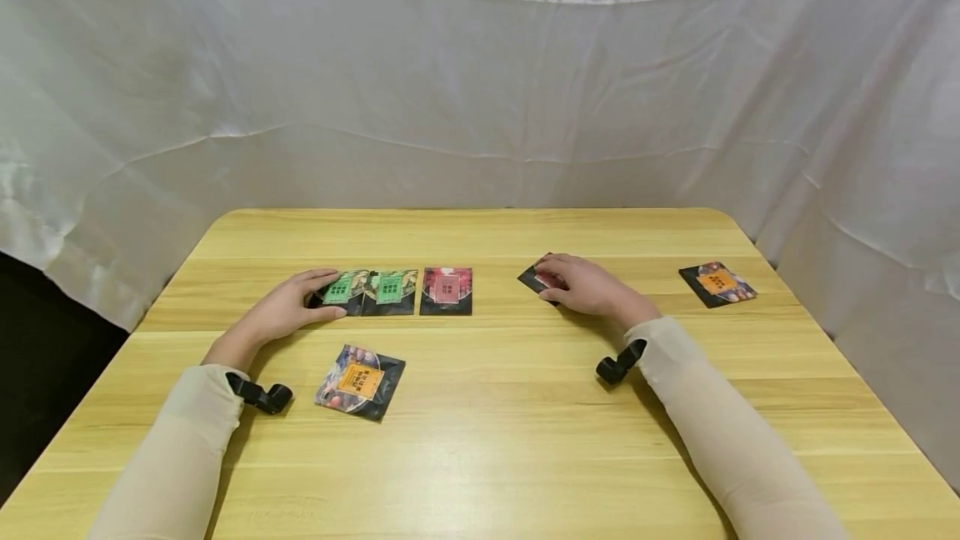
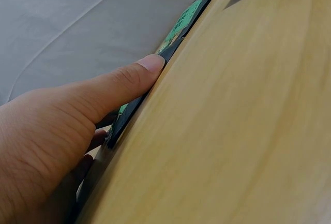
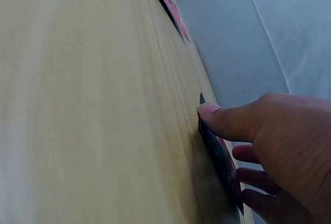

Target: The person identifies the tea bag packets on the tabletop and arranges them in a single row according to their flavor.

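Observation:
My left hand (image 1: 292,304) holds the leftmost green-labelled sachet (image 1: 340,290) flat on the table, thumb at its near edge and fingers at its far edge. In the left wrist view the thumb (image 2: 129,76) lies on that edge. Touching it on the right is a second green-labelled sachet (image 1: 389,292), then, across a small gap, a red-labelled sachet (image 1: 447,290). Farther right, my right hand (image 1: 588,286) grips another red-labelled sachet (image 1: 532,277) by its edges. That sachet lies turned at an angle, partly covered by the fingers; the right wrist view shows the thumb (image 3: 217,118) on its corner.
An orange-labelled sachet (image 1: 362,382) lies askew near my left wrist. Another orange-labelled sachet (image 1: 717,283) is at the table's far right. Behind the wooden table (image 1: 480,457) hangs a pale curtain (image 1: 480,73).

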